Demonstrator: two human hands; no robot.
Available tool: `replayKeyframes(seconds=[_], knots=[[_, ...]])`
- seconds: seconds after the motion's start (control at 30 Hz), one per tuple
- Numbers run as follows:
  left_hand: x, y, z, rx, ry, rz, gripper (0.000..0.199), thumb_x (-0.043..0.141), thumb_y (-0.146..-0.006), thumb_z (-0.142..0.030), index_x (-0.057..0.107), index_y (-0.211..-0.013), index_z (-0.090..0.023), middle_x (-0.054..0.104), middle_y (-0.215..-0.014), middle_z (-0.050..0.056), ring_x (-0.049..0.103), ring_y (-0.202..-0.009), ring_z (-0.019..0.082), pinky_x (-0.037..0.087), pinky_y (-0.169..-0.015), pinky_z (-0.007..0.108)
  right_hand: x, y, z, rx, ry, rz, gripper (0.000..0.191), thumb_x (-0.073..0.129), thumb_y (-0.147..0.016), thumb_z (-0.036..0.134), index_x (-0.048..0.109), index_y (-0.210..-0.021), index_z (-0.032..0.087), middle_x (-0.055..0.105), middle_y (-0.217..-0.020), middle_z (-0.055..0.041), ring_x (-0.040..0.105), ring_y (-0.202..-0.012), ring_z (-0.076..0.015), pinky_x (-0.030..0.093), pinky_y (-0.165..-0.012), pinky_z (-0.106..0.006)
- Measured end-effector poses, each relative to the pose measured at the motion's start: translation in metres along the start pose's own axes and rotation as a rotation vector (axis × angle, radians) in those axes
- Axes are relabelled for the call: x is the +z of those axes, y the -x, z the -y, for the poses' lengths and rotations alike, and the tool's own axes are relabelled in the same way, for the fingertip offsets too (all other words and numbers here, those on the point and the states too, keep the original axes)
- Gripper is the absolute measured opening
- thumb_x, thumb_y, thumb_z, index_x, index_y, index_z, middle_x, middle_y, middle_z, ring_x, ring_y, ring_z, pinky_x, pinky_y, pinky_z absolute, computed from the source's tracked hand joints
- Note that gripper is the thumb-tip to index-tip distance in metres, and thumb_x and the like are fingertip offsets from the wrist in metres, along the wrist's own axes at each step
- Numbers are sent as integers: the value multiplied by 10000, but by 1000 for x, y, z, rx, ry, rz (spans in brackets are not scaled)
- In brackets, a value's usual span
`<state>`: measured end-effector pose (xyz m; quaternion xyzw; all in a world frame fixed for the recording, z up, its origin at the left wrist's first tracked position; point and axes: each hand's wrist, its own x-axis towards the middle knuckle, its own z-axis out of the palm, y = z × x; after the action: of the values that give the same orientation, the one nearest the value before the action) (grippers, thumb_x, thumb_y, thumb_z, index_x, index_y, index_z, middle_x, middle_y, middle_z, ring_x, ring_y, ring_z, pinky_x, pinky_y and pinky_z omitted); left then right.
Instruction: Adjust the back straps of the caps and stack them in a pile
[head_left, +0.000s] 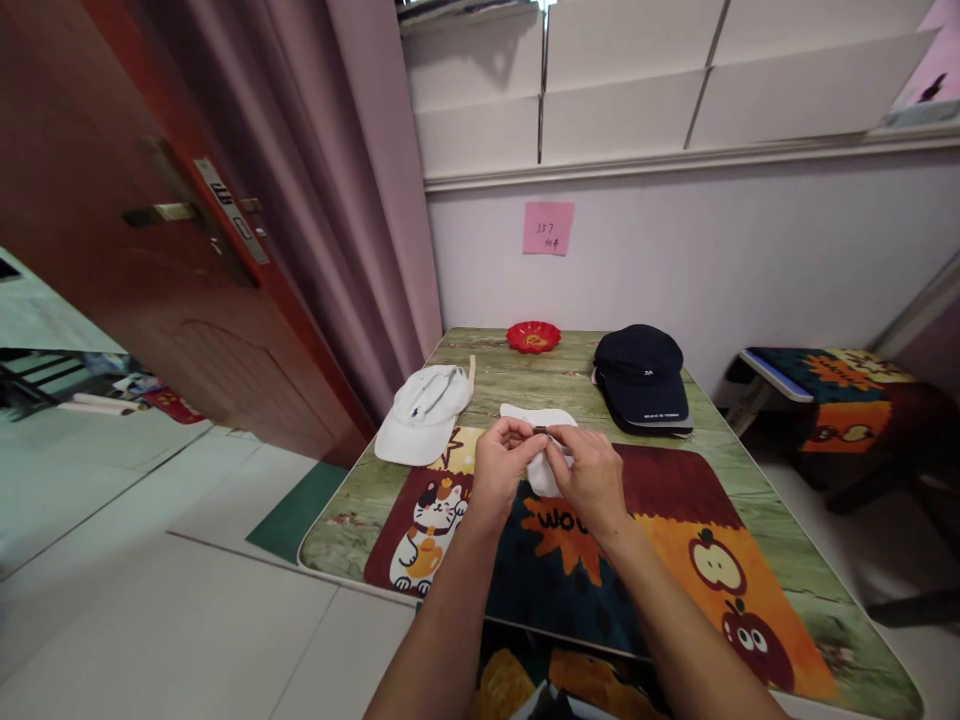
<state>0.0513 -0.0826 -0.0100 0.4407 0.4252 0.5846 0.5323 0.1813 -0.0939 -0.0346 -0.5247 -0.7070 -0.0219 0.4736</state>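
One small dark piece (541,430) sits over the middle of the table (349,530), between the fingertips of both hands. The left hand (504,462) pinches it from its own side, thumb and fingers closed; the right hand (592,475) does the same from the other, and the two sets of fingertips nearly meet. What the piece is cannot be told. A white item (538,413) shows behind and below the fingers; whether it is held or lies on the mat (679,478) is hidden by the hands.

The mat spreads under the forearms, printed with a cat, apples and an orange burst. To the left, a white cap (421,412) overlaps the mat's edge, brim toward the near left. To the right, a navy cap (640,372) rests just beyond the mat. Farther back, a red dish (533,337) stands near the wall (480,265), below a pink note (548,229). A curtain (375,150) and a door (90,130) fill the left side.
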Motion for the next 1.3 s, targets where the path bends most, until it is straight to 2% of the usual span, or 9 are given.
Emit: replayKeyframes(seconds=[0.1, 0.17, 0.27, 0.33, 0.47, 0.6, 0.77, 1.03, 1.3], knots=[[-3, 2, -1, -27, 53, 19, 309, 852, -598, -275, 578, -672, -153, 584, -634, -38, 530, -588, 80, 419, -604, 208, -5, 0, 0, 92, -99, 51, 210, 581, -938, 353, 732, -953, 207, 764, -869, -52, 680, -795, -222, 422, -759, -318], [-5, 2, -1, -48, 78, 20, 319, 855, -606, -277, 567, -671, -155, 594, -620, -35, 547, -586, 81, 424, -609, 206, -11, -1, -3, 209, -212, 112, 217, 616, -914, 404, 732, -921, 222, 756, -823, -32, 666, -724, -197, 426, -691, -293], [-9, 0, 2, -112, 141, 24, 352, 882, -574, -275, 597, -741, -156, 635, -630, -25, 575, -573, 88, 449, -620, 215, -21, -3, -9, 392, -324, 143, 233, 624, -887, 433, 691, -849, 214, 729, -754, -16, 602, -590, -161, 385, -566, -265], [-11, -3, 3, -168, 179, 32, 390, 898, -554, -284, 639, -811, -146, 670, -659, -4, 600, -585, 97, 470, -634, 223, -25, -4, -12, 452, -389, 142, 224, 594, -893, 424, 652, -891, 208, 732, -781, -20, 587, -576, -155, 373, -539, -257], [-15, -8, 6, -225, 226, 18, 422, 919, -532, -307, 686, -832, -122, 696, -685, 23, 633, -618, 105, 493, -651, 223, -29, -5, -14, 448, -508, 201, 241, 522, -922, 409, 648, -953, 205, 717, -776, -16, 572, -577, -153, 383, -542, -251], [-18, -10, 8, -236, 229, 11, 428, 920, -533, -336, 716, -838, -116, 703, -683, 34, 638, -614, 104, 495, -643, 219, -28, -5, -9, 422, -426, 161, 334, 557, -911, 487, 721, -852, 201, 684, -688, -13, 578, -601, -166, 390, -583, -259], [-16, -8, 8, -222, 179, 14, 415, 908, -551, -352, 740, -850, -119, 698, -661, 33, 630, -603, 105, 482, -621, 214, -24, -4, -5, 416, -340, 126, 336, 591, -884, 493, 780, -910, 216, 743, -772, -21, 621, -654, -184, 402, -639, -266], [-13, -8, 9, -185, 129, 34, 365, 883, -595, -351, 760, -855, -126, 703, -662, 38, 611, -592, 100, 477, -616, 215, -19, -2, 1, 454, -243, 185, 335, 577, -864, 494, 771, -779, 234, 622, -557, 18, 492, -485, -141, 299, -525, -261], [-16, -8, 8, -179, 96, 78, 336, 874, -624, -346, 772, -863, -134, 700, -659, 33, 601, -579, 96, 480, -617, 217, -25, -4, -7, 357, -231, 266, 293, 569, -878, 432, 764, -780, 236, 712, -672, -7, 573, -576, -165, 360, -580, -257]])
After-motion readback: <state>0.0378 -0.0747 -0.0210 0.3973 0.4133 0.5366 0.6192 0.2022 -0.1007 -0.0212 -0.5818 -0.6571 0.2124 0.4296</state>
